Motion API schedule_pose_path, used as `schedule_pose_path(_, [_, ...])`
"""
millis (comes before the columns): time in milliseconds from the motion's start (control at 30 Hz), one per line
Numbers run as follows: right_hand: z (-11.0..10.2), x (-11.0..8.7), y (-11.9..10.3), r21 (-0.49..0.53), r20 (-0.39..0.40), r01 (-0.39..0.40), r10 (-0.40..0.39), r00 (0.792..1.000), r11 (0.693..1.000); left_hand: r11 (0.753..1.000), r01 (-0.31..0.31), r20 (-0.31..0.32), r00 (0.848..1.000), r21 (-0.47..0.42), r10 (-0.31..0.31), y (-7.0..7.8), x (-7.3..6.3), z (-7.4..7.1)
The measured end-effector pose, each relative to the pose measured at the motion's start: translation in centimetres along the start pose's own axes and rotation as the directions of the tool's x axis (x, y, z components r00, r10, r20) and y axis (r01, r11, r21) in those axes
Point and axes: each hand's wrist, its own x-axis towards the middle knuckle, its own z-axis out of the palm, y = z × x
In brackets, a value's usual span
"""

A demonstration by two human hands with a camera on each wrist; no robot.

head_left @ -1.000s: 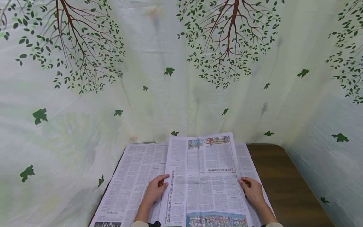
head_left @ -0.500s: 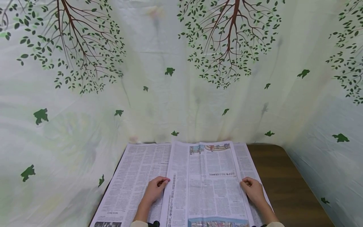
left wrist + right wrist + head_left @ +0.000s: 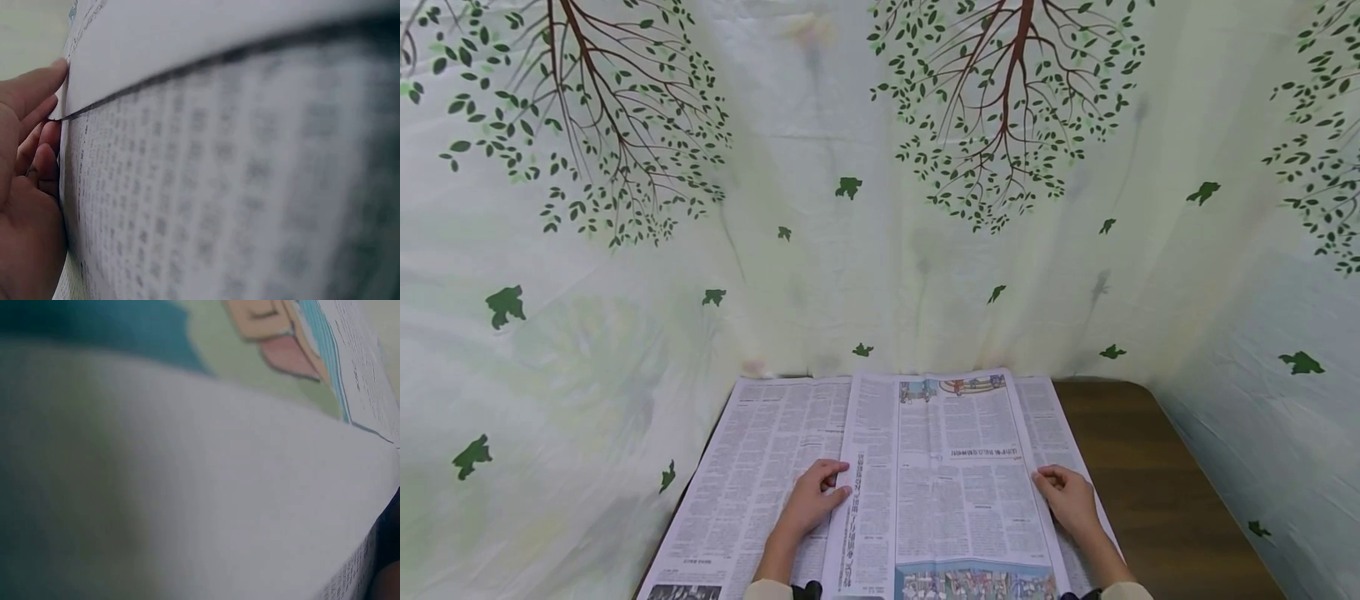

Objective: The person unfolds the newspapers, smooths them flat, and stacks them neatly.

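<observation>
In the head view a folded newspaper sheet (image 3: 962, 500), with columns of print and coloured drawings at its top and bottom, lies over a wider spread of newspaper (image 3: 760, 467). My left hand (image 3: 808, 504) holds the upper sheet's left edge, thumb and forefinger at the margin. Its right edge is pinched by my right hand (image 3: 1071, 504). The left wrist view shows the left fingers (image 3: 37, 90) at the paper's edge, other fingers curled below. In the right wrist view the paper (image 3: 250, 487) fills most of the picture, and only a dark bit of hand shows.
A brown wooden table (image 3: 1150, 483) shows to the right of the papers. Behind and at both sides hangs a pale cloth (image 3: 880, 275) printed with trees and green leaves, close to the table's back edge.
The upper sheet's far edge first dropped toward the table, then rose very slightly. Both hands, keeping to its side edges, have shifted only a little.
</observation>
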Motion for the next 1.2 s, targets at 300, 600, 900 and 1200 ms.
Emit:
schedule_pose_path(300, [0.1,-0.6,0.1,0.025,0.050,0.017,-0.018,0.999,1.000,0.991,-0.102,-0.024,0.994,0.088,0.105,0.2,-0.3,0.1])
schedule_pose_path(600, [-0.9,-2.8,0.0,-0.005,0.126,0.123,-0.121,0.985,0.992,0.993,-0.068,0.044,0.997,0.097,0.064,0.3,-0.3,0.3])
schedule_pose_path(900, [-2.3,-5.1,-0.4,0.029,0.183,0.042,-0.047,0.982,0.999,0.984,-0.120,0.034,0.993,0.130,0.117,0.4,-0.4,0.3])
schedule_pose_path(1200, [-2.8,-7.3,-0.5,0.046,0.204,-0.027,0.017,0.979,0.999,0.983,-0.136,0.043,0.990,0.124,0.131,0.3,-0.7,0.3])
